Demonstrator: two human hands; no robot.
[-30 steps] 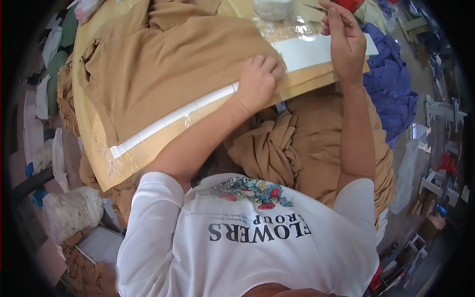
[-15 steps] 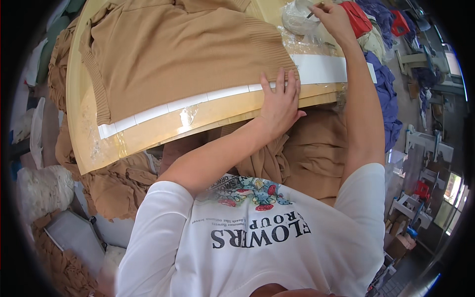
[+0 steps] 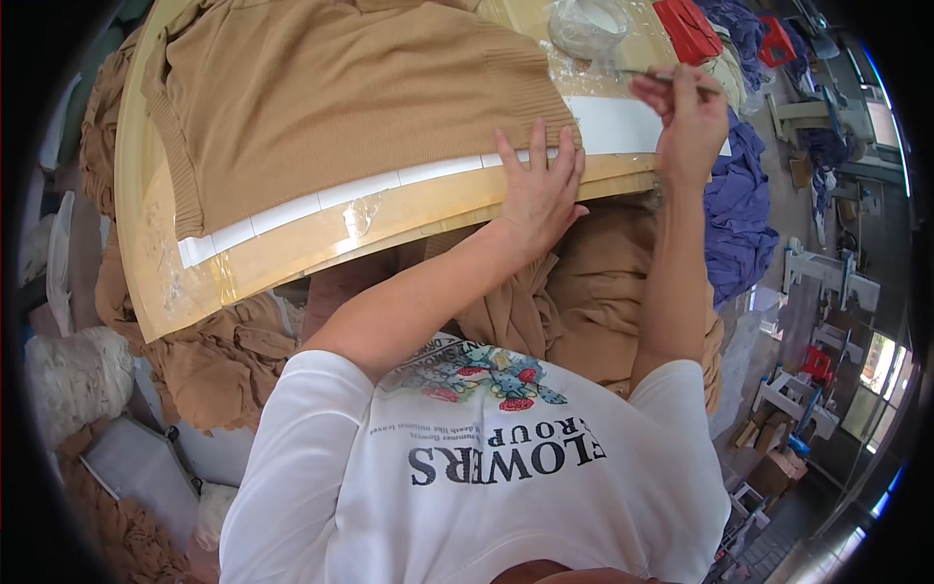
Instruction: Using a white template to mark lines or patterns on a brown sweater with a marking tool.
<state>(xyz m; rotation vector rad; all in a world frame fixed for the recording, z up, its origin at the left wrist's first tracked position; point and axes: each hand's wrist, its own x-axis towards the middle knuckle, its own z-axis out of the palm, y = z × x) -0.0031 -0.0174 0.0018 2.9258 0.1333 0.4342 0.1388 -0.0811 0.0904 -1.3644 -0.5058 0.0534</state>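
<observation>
I am resting my left hand, fingers spread apart, on the near right corner of the tan knit garment, which is lying on the yellow tabletop, partly covering the long white strip and reaching well beyond it. Above the strip's right end I am holding my right hand, its fingers pinching a slender tool. Beyond the strip a whitish bowl is standing, and purple cloth is lying heaped past the strip's right end.
</observation>
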